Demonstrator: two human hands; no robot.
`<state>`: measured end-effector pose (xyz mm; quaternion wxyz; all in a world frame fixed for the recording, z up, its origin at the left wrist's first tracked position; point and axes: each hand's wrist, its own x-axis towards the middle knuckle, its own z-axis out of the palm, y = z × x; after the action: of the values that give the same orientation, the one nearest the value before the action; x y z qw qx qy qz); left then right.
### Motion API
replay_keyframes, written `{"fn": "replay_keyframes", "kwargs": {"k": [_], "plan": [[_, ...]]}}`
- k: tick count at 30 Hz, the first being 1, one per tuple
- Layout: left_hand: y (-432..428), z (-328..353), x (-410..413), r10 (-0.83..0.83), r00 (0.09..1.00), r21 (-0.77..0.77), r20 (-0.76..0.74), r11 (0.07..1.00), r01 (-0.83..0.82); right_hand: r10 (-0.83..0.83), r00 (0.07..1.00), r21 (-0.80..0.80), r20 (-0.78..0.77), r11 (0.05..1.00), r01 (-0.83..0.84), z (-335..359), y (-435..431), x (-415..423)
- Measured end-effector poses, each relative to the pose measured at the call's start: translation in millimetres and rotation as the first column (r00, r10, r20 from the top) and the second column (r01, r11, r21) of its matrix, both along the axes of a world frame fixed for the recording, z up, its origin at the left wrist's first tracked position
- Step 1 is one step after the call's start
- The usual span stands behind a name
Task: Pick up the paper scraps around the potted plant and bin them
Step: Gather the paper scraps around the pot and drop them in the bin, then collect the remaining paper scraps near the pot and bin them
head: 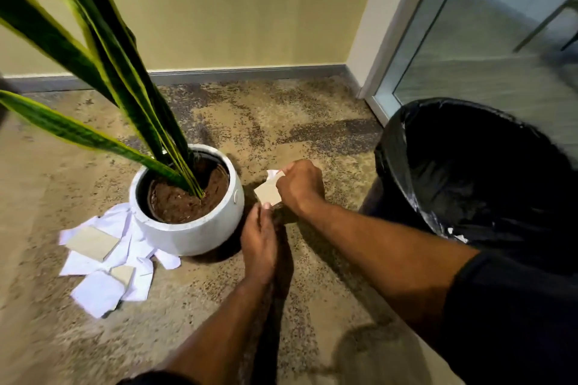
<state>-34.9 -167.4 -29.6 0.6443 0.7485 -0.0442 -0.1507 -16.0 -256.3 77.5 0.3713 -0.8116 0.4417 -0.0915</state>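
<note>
While the tan paper scrap [268,192] sits just off the carpet at the pot's 3 o'clock, the right hand [300,186] has its fingers curled round the top edge, with a white scrap [271,173] peeking out behind. The left hand [259,241] reaches in from 6 o'clock with fingers long and fairly straight, tips touching the scrap's lower corner; I can't tell whether it actually pinches.

From where I stand, the sensible thing is to square both pieces into one stack under the right thumb before lifting, so nothing flutters loose on the way over.

The white planter [194,234] with its snake plant [119,50] is just beside the hands. The bigger heap of paper scraps [106,256], white and tan, lies against the planter at about 8 o'clock, untouched. The black-lined bin [391,166] waits near, out past 3 o'clock, mouth open, an easy swing for the right arm. A glass door [500,40] stands behind it.
</note>
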Motion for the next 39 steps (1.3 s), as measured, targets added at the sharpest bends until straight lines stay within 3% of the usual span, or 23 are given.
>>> {"fn": "replay_keyframes", "kwargs": {"k": [4,7,10,13,16,19,22,25,29,31,35,39], "plan": [[-16.7,44.4,6.4,0.062,0.875,-0.401,-0.481,0.871,-0.282,0.083,0.996,-0.051,0.019,0.995,-0.082,31.6,7.7,-12.6],[-17.4,76.8,17.4,0.056,0.858,-0.462,-0.51,0.824,-0.328,0.084,0.992,-0.076,0.099,0.994,-0.076,59.5,11.4,-21.7],[-9.7,107.4,25.5,0.107,0.891,-0.484,-0.441,0.808,-0.336,0.069,0.967,-0.202,0.247,0.979,-0.018,93.3,12.4,-31.6],[-2.6,136.9,23.6,0.133,0.938,-0.438,-0.319,0.857,-0.271,0.025,0.912,-0.261,0.409,0.961,0.09,134.1,1.7,-42.0],[-7.5,166.6,9.0,0.097,0.995,-0.302,-0.024,0.948,-0.1,-0.043,0.881,-0.311,0.472,0.926,0.212,172.0,-26.6,-57.5],[-23.8,198.5,-14.8,0.004,0.969,-0.168,0.248,0.985,0.039,-0.129,0.869,-0.302,0.477,0.905,0.301,194.6,-58.4,-80.1],[-47.7,220.4,-37.0,-0.081,0.916,-0.099,0.392,0.987,0.13,-0.193,0.915,-0.353,0.355,0.878,0.322,206.1,-90.7,-101.8],[-68.1,228.2,-58.3,-0.157,0.812,0.077,0.562,0.987,0.138,-0.129,0.991,-0.323,0.024,0.938,0.129,210.1,-114.2,-120.4],[-86.7,223.7,-77.9,-0.3,0.761,0.271,0.575,0.948,0.169,-0.051,0.947,-0.264,-0.318,0.964,-0.036,201.0,-125.0,-140.0],[-93.0,218.5,-81.5,-0.355,0.734,0.33,0.58,0.925,0.186,-0.029,0.915,-0.304,-0.403,0.947,-0.104,200.1,-126.4,-143.5],[-89.3,213.2,-79.6,-0.379,0.685,0.297,0.622,0.924,0.242,-0.004,0.837,-0.413,-0.547,0.871,-0.266,207.5,-119.9,-138.9],[-56.2,220.3,-57.1,-0.337,0.655,0.182,0.676,0.938,0.296,0.021,0.884,-0.535,-0.466,0.789,-0.301,208.9,-107.3,-116.5]]}}
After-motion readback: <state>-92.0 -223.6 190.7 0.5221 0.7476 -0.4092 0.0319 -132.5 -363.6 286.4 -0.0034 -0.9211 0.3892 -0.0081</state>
